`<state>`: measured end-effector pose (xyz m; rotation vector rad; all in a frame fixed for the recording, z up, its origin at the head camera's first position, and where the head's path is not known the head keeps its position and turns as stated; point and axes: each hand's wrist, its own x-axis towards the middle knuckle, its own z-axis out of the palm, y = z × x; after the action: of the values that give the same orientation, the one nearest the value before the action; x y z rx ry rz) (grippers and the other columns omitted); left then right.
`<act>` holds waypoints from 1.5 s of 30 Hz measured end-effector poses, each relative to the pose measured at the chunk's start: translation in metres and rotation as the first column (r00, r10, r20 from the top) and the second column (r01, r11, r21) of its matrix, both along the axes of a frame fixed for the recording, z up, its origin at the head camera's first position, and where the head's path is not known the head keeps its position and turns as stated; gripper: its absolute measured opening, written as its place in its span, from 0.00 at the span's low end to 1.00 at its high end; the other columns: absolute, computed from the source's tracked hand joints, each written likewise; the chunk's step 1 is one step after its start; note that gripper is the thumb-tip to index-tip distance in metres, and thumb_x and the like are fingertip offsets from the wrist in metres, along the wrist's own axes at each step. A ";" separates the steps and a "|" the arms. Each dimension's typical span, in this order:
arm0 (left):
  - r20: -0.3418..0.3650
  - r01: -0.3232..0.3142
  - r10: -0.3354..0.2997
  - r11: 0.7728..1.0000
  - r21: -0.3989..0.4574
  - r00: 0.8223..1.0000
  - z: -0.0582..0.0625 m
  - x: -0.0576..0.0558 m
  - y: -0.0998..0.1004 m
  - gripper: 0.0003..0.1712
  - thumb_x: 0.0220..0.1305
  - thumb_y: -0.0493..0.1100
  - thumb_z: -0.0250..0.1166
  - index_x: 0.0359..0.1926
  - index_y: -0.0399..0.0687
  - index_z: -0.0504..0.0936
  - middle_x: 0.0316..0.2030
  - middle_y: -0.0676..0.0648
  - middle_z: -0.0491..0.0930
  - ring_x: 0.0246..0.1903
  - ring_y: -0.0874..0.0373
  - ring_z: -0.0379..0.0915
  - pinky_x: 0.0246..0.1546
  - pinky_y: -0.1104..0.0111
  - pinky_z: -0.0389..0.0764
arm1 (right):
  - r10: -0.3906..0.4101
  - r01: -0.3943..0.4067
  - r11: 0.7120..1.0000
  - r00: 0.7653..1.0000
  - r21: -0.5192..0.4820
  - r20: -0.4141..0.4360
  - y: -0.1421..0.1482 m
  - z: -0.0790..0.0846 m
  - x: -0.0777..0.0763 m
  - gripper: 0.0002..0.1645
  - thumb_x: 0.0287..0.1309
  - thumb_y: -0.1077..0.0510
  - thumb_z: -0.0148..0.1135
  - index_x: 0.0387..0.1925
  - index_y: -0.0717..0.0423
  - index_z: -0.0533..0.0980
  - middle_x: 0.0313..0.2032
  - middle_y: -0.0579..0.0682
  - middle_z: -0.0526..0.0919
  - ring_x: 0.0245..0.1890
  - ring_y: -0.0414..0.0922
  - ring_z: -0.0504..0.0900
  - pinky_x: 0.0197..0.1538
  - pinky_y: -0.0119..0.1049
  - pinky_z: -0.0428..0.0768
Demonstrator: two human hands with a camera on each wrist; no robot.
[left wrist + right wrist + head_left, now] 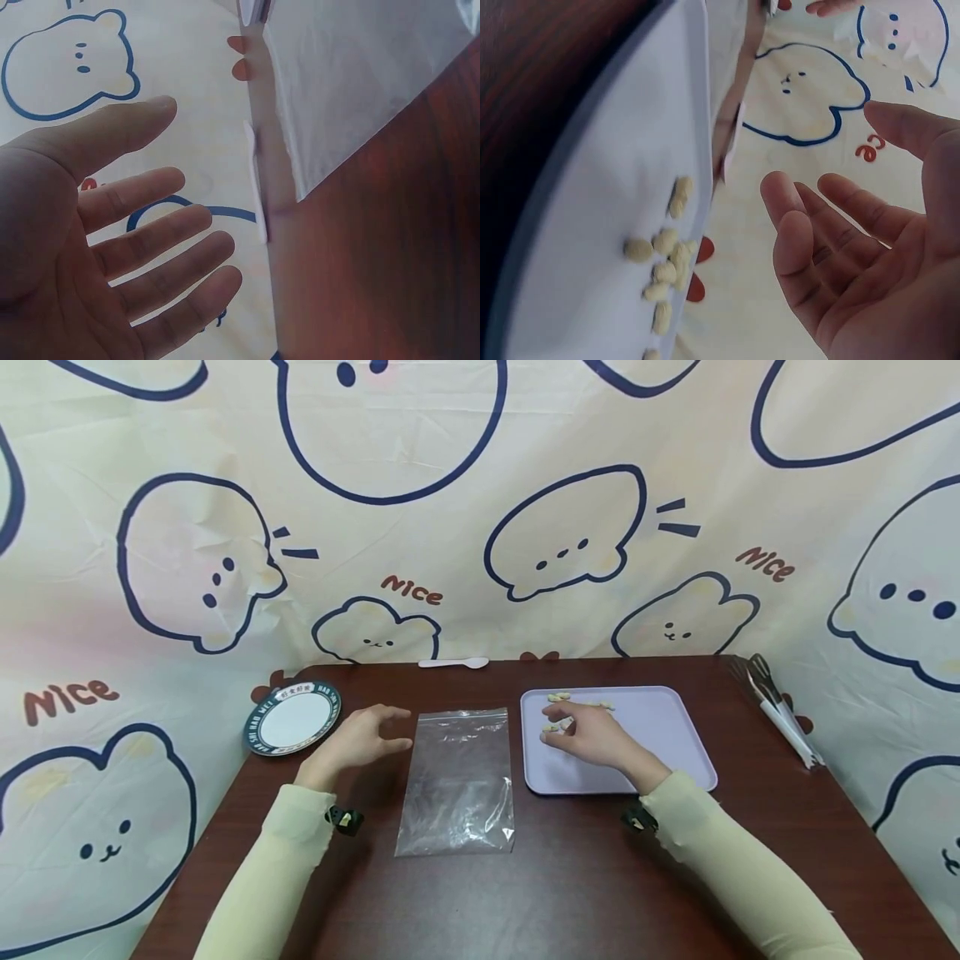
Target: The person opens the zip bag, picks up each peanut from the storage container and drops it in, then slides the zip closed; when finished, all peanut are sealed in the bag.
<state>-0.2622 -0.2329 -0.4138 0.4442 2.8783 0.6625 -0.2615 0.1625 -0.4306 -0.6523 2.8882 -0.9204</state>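
Note:
My left hand [358, 742] hovers between a plate and a clear zip bag [459, 785], its fingers spread and holding nothing. In the left wrist view the palm and straight fingers of that hand [112, 247] show, apart from the bag [352, 82]. Over a pale lilac tray [660, 735] is my right hand [592, 735], its fingers loosely bent. Several small tan peanuts [558, 697] lie at the tray's far left, partly hidden by this hand. The right wrist view shows the peanuts [664, 271] on the tray, with nothing in the right hand [870, 255].
A white plate with a dark green lettered rim [255, 727] is at the left edge of the brown table [465, 910]. A white plastic spoon [453, 662] lies along the back edge. White-handled utensils, including a whisk [761, 670], rest at the right. Patterned cloth surrounds the table.

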 end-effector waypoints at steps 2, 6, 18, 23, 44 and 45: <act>0.003 0.000 0.000 1.000 -0.004 1.000 -0.003 0.000 0.000 0.33 0.63 0.52 0.69 0.67 0.48 0.74 0.63 0.39 0.76 0.62 0.41 0.72 0.60 0.46 0.74 | 0.013 -0.013 1.000 1.000 0.001 0.002 -0.005 -0.003 0.000 0.30 0.60 0.43 0.67 0.59 0.53 0.77 0.52 0.56 0.86 0.39 0.45 0.85 0.39 0.38 0.80; -0.003 0.008 -0.008 1.000 -0.004 1.000 -0.008 0.000 0.002 0.33 0.62 0.52 0.70 0.66 0.47 0.75 0.62 0.39 0.77 0.61 0.41 0.73 0.60 0.46 0.75 | 0.025 -0.025 1.000 1.000 0.005 -0.001 -0.013 -0.008 0.001 0.29 0.60 0.44 0.67 0.59 0.54 0.78 0.51 0.54 0.87 0.38 0.44 0.85 0.42 0.41 0.81; 0.015 0.052 -0.052 0.999 0.013 0.999 -0.017 0.000 0.010 0.32 0.62 0.49 0.70 0.64 0.43 0.76 0.62 0.38 0.77 0.61 0.41 0.72 0.61 0.44 0.72 | 0.063 -0.062 0.997 0.998 0.041 -0.021 -0.037 -0.021 0.001 0.26 0.59 0.43 0.67 0.55 0.51 0.80 0.49 0.50 0.87 0.36 0.42 0.85 0.44 0.41 0.80; 0.019 0.062 -0.062 0.998 0.001 0.998 -0.022 -0.001 0.014 0.33 0.61 0.50 0.71 0.64 0.41 0.76 0.61 0.37 0.77 0.61 0.40 0.73 0.61 0.45 0.72 | 0.070 -0.069 0.995 0.997 0.072 -0.012 -0.047 -0.026 0.003 0.24 0.58 0.44 0.67 0.54 0.50 0.81 0.48 0.49 0.88 0.43 0.47 0.86 0.50 0.45 0.80; 0.004 0.133 -0.133 0.989 -0.065 0.991 -0.038 0.000 0.024 0.35 0.57 0.49 0.75 0.63 0.42 0.77 0.58 0.37 0.78 0.57 0.43 0.75 0.57 0.48 0.75 | 0.059 -0.063 0.978 0.998 0.199 0.030 -0.069 -0.044 0.000 0.27 0.51 0.44 0.73 0.53 0.48 0.82 0.48 0.48 0.87 0.50 0.48 0.84 0.53 0.47 0.79; 0.003 0.139 -0.139 0.988 -0.068 0.990 -0.038 0.001 0.024 0.35 0.57 0.49 0.75 0.63 0.42 0.77 0.57 0.37 0.79 0.55 0.44 0.75 0.55 0.49 0.76 | 0.059 -0.064 0.977 0.998 0.205 0.031 -0.070 -0.044 0.000 0.27 0.51 0.44 0.73 0.53 0.48 0.82 0.48 0.48 0.87 0.50 0.49 0.83 0.53 0.47 0.79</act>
<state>-0.2616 -0.2086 -0.4520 0.6288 2.8290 0.5391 -0.2615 0.0927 -0.4744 -0.7012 2.8702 -0.6062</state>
